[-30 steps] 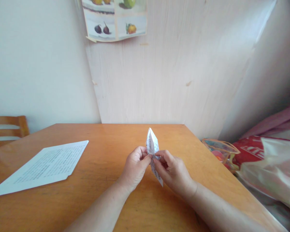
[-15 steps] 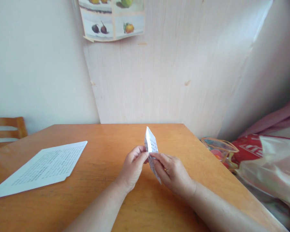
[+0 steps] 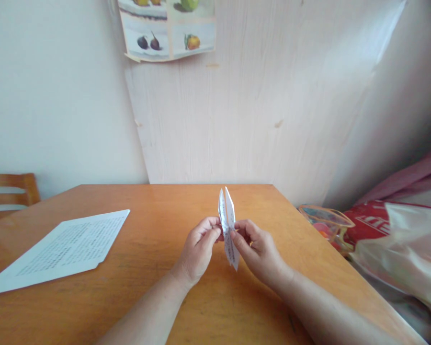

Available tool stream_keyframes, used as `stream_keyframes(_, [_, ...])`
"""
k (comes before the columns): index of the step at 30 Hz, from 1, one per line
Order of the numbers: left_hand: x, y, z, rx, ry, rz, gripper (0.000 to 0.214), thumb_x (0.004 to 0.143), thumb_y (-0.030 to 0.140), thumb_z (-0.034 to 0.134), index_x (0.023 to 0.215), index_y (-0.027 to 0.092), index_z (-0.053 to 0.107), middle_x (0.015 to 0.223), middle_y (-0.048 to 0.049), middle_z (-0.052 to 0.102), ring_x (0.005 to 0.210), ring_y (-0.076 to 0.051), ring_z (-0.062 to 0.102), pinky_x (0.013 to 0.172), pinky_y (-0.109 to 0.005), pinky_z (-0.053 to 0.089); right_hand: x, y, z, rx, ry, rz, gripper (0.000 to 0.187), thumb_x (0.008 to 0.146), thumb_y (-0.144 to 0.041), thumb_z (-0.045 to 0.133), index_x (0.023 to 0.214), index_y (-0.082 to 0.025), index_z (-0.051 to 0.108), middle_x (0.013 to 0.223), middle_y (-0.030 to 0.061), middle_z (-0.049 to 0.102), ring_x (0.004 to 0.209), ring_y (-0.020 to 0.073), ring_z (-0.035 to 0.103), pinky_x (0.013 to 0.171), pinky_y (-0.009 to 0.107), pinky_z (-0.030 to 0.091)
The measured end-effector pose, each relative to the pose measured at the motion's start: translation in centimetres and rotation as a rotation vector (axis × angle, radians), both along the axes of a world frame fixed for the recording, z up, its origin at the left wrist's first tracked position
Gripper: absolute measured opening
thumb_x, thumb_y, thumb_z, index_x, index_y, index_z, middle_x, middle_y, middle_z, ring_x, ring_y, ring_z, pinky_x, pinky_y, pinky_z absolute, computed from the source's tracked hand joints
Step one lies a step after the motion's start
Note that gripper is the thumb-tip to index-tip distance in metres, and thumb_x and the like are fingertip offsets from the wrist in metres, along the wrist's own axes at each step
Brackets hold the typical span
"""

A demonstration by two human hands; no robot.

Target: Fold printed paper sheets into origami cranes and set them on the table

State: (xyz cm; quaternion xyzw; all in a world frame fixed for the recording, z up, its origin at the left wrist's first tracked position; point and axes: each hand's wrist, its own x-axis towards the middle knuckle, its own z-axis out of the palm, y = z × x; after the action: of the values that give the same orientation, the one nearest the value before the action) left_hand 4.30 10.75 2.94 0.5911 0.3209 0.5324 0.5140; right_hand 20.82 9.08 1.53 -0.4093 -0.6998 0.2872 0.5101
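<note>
A folded piece of printed paper [image 3: 228, 211] is held up edge-on above the table, its layers parted at the top into two narrow points. My left hand [image 3: 200, 247] pinches its left side between thumb and fingers. On the other side, my right hand [image 3: 260, 249] grips the paper with the thumb on the near face and the fingers behind. The paper's lower tip hangs down between both hands. Part of the fold is hidden by my fingers.
A stack of printed sheets [image 3: 68, 249] lies at the left of the wooden table [image 3: 158, 211]. An orange chair [image 3: 10, 189] stands beyond the left edge. Plastic bags [image 3: 398, 244] are piled past the right edge. A fruit poster [image 3: 168, 31] hangs on the wall.
My right hand has shifted its hold, with the thumb now on the near face and the fingers behind. The paper has turned and its upper layers now stand apart as two points.
</note>
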Motion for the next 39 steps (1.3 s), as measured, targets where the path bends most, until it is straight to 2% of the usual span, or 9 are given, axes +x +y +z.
stream_keyframes(6, [0.2, 0.1, -0.3, -0.025, 0.002, -0.014, 0.017, 0.083, 0.025, 0.069, 0.099, 0.019, 0.068, 0.099, -0.0068, 0.073, 0.092, -0.021, 0.065, 0.088, -0.033, 0.049, 0.0, 0.0, -0.1, -0.007, 0.005, -0.041, 0.02, 0.096, -0.038, 0.055, 0.097, -0.02, 0.063, 0.075, 0.0029, 0.068, 0.067, 0.0162, 0.061, 0.061, 0.026, 0.048])
stream_keyframes(13, [0.3, -0.2, -0.4, 0.015, 0.079, -0.027, 0.022, 0.086, 0.029, 0.069, 0.106, 0.019, 0.064, 0.09, -0.005, 0.07, 0.083, -0.019, 0.065, 0.081, -0.033, 0.052, 0.2, 0.7, -1.0, -0.107, 0.135, 0.054, 0.029, 0.094, -0.047, 0.06, 0.101, -0.019, 0.061, 0.087, 0.005, 0.067, 0.075, 0.017, 0.062, 0.065, 0.028, 0.049])
stream_keyframes(17, [0.5, -0.5, -0.2, -0.001, 0.076, -0.057, 0.026, 0.086, 0.031, 0.071, 0.108, 0.02, 0.063, 0.09, -0.0044, 0.07, 0.083, -0.019, 0.067, 0.078, -0.032, 0.054, 0.1, 0.9, -1.0, -0.223, 0.252, 0.098, 0.037, 0.09, -0.054, 0.064, 0.098, -0.018, 0.059, 0.08, 0.002, 0.063, 0.068, 0.015, 0.059, 0.06, 0.026, 0.047])
stream_keyframes(21, [0.5, -0.6, -0.2, -0.034, 0.051, -0.093, 0.025, 0.085, 0.032, 0.073, 0.105, 0.02, 0.064, 0.088, -0.0038, 0.071, 0.083, -0.019, 0.069, 0.078, -0.032, 0.055, 0.1, 0.8, -0.7, -0.277, 0.328, 0.135, 0.036, 0.088, -0.053, 0.067, 0.092, -0.018, 0.059, 0.074, -0.0008, 0.059, 0.063, 0.0125, 0.056, 0.056, 0.024, 0.045])
stream_keyframes(32, [0.1, -0.6, 0.2, -0.133, -0.048, -0.218, 0.027, 0.089, 0.033, 0.069, 0.11, 0.018, 0.065, 0.102, -0.0076, 0.075, 0.087, -0.021, 0.072, 0.085, -0.036, 0.056, 0.3, 0.9, -0.3, -0.254, 0.303, 0.119, 0.033, 0.091, -0.05, 0.065, 0.089, -0.017, 0.061, 0.067, -0.0021, 0.059, 0.057, 0.0107, 0.056, 0.052, 0.022, 0.044])
stream_keyframes(39, [0.2, -0.3, 0.1, -0.038, 0.03, -0.094, 0.02, 0.093, 0.026, 0.061, 0.11, 0.017, 0.066, 0.105, -0.0065, 0.075, 0.095, -0.02, 0.071, 0.089, -0.032, 0.054, 0.3, 0.7, 0.1, -0.214, 0.238, 0.052, 0.033, 0.094, -0.047, 0.058, 0.077, -0.018, 0.059, 0.06, -0.0021, 0.057, 0.053, 0.011, 0.054, 0.051, 0.023, 0.044])
